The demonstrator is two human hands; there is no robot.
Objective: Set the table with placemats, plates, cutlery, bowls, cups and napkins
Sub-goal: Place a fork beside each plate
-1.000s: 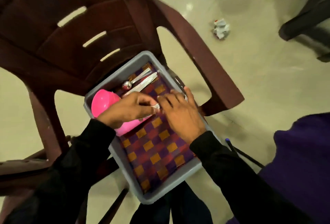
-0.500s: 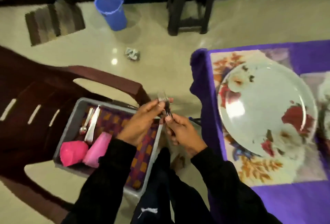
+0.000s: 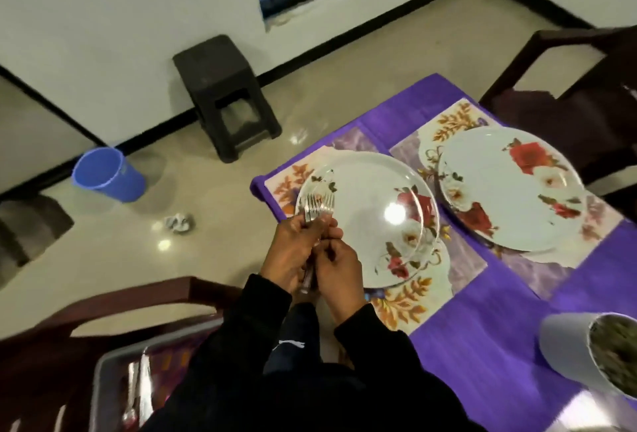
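Grey plastic tray [image 3: 103, 383] sits low left on the brown chair; left hand [image 3: 289, 255] and right hand [image 3: 339, 273] both pinch a bunch of shiny metal forks [image 3: 315, 209], tines up, at the near floral plate [image 3: 372, 218] edge. Cutlery step: next, split one fork off and lay it on the floral placemat [image 3: 406, 304] beside that plate; far floral plate [image 3: 510, 187] needs one too.

We see two white plates, the near one [image 3: 374, 221] and the far one [image 3: 510, 190], patterned with red and white roses, on placemats [image 3: 406, 307] printed with orange leaves over lilac. The tablecloth [image 3: 482, 355] is purple. On the beige floor [image 3: 103, 259] at left stands a blue bucket [image 3: 108, 174]; the sleeves [image 3: 248, 328] are black.
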